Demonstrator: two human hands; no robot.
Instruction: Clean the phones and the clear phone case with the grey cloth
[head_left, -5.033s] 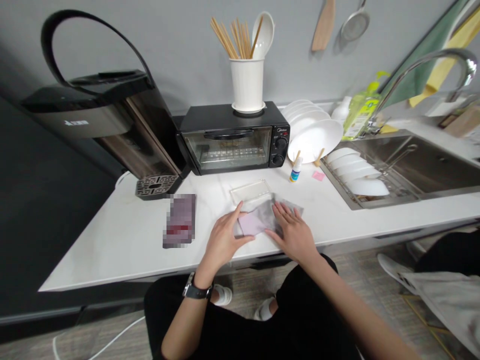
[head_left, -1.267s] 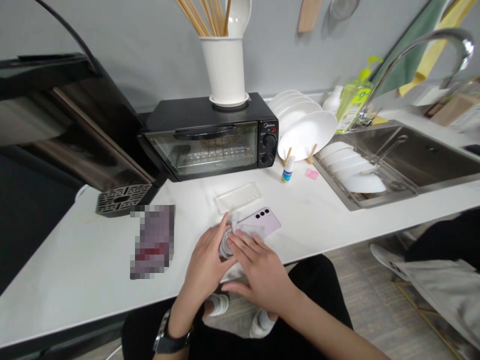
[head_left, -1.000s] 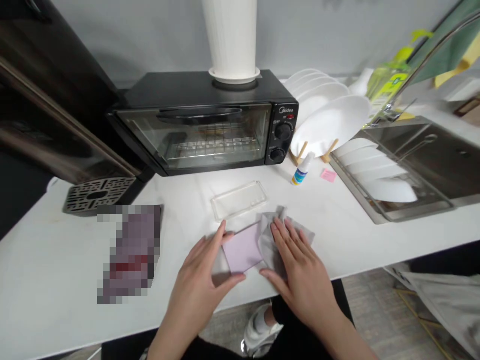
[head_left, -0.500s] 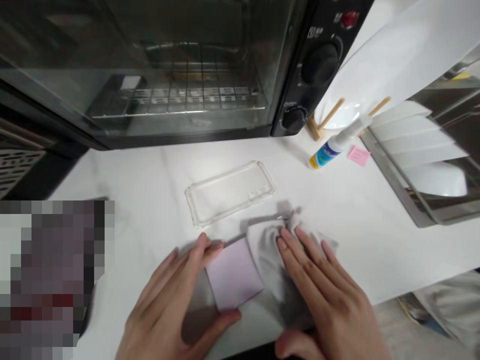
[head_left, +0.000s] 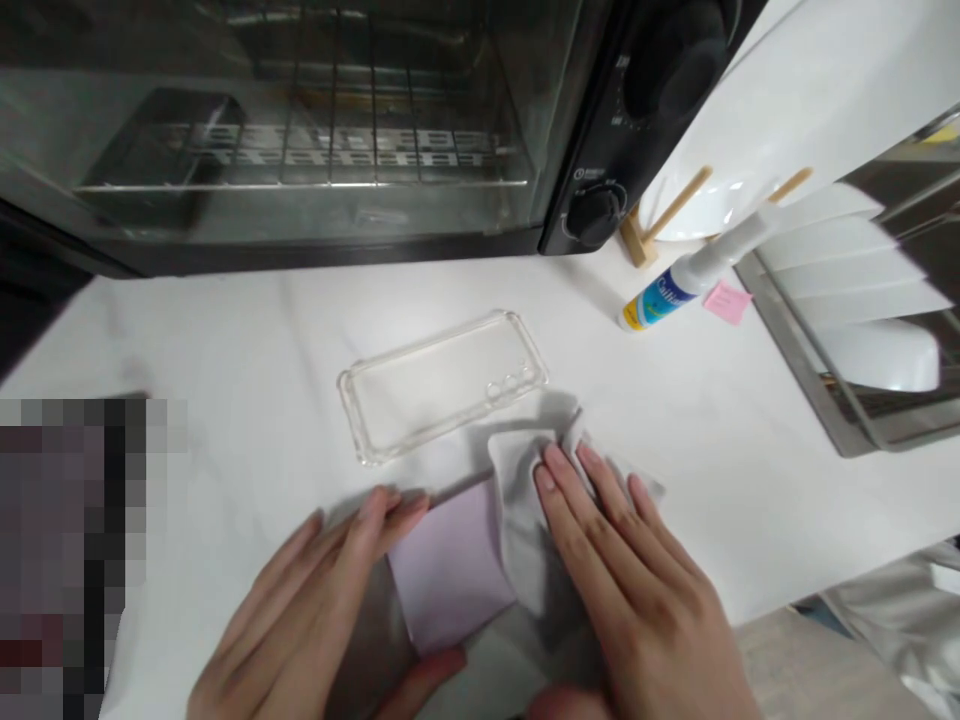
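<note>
A flat lavender square (head_left: 453, 566) lies on the counter. My left hand (head_left: 292, 610) steadies it, fingertips at its upper left corner and thumb at its lower edge. Against its right side is a crumpled grey cloth (head_left: 525, 500). The fingers of my right hand (head_left: 630, 580) press down on this cloth and bunch it; its lower part is hidden under the hand. Beyond both hands, a clear phone case (head_left: 435, 385) with camera holes lies flat, touched by neither hand.
A black toaster oven (head_left: 337, 255) stands along the back. To the right are a white spray bottle (head_left: 664, 295) with a blue and yellow label, a pink sticky note (head_left: 727, 302), a wooden plate stand (head_left: 637, 240) and a metal dish rack (head_left: 810, 370). A blurred-out patch covers the lower left.
The camera view has shifted a little. My right hand and the cloth have moved slightly, and the cloth shows less blur. My left hand stays at the lavender square.
</note>
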